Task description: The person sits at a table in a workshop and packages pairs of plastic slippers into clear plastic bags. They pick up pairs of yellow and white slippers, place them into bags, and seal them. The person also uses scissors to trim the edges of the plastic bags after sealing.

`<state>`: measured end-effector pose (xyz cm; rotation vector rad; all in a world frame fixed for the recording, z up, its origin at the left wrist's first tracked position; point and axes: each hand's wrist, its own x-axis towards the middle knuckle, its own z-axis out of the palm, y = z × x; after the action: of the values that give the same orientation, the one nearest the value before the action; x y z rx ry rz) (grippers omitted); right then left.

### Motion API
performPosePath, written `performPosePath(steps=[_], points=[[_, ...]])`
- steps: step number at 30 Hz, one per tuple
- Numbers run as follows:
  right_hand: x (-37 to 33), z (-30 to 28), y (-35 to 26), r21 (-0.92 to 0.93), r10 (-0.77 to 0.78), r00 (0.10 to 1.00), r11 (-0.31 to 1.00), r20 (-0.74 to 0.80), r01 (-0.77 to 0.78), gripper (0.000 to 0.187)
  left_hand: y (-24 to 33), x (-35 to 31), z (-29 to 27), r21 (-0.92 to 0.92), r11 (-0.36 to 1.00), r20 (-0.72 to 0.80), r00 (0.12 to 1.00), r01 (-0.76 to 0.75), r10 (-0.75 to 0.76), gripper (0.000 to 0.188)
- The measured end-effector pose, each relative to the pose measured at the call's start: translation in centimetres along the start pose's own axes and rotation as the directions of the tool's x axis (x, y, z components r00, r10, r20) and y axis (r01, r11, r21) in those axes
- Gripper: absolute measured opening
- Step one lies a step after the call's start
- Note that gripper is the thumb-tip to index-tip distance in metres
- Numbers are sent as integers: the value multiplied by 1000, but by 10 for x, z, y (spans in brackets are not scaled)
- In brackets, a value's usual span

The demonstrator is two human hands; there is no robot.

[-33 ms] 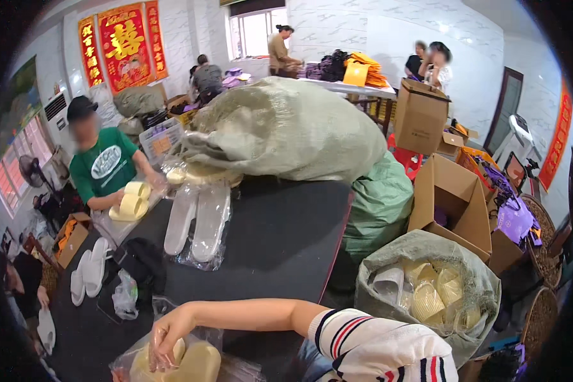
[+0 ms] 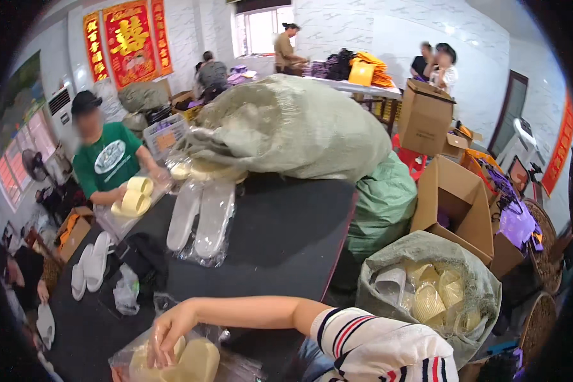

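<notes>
At the lower edge, my right hand [image 2: 170, 334] reaches over a pair of pale yellow slippers [image 2: 199, 361] in a clear plastic bag [image 2: 124, 358]. Its fingers are bent down and close together, pressed onto the slipper nearest them. The fingertips partly disappear among the slipper and the film. My right arm comes in from the right in a white sleeve with dark and red stripes. My left hand is not in view. Further up the black table [image 2: 286, 223] lies a pair of whitish slippers [image 2: 213, 219] in clear wrapping.
A big woven sack [image 2: 299, 127] covers the table's far end. Right of the table stand an open sack of wrapped slippers [image 2: 430, 293] and an open carton [image 2: 455, 204]. Across on the left, a person in green [image 2: 111, 159] handles yellow slippers [image 2: 135, 197]. White slippers [image 2: 95, 267] lie nearby.
The whole view has shifted slightly. My right hand stays over the yellow slippers with its fingers almost unmoved.
</notes>
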<state>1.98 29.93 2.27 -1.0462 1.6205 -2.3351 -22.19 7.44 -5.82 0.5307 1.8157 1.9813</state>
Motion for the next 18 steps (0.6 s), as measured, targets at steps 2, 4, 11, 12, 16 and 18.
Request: performPosePath(steps=[2,4,11,12,16,18], points=[[0,-2,-13,-136,-25,996,990,90,37,26,-8,0,-20,-14,1000,-13,1000,-14,14,43],[-3,-12,-22,-276,57,985,961,164,-10,38,-15,1,-44,-43,998,-24,999,-40,39,42],[-1,-18,26,-883,258,938,348,-233,-316,61,-33,7,-77,-216,971,-35,993,103,-113,41],[-1,-15,33,-896,330,913,288,-239,-338,63,-23,-3,-62,-193,974,-56,990,120,-133,41],[10,14,47,-968,322,926,83,-198,-236,65,-12,-7,-61,-293,940,-11,983,173,-184,39],[16,32,53,-966,301,926,48,-229,-255,64,-4,-13,-56,-272,938,43,977,213,-209,42]])
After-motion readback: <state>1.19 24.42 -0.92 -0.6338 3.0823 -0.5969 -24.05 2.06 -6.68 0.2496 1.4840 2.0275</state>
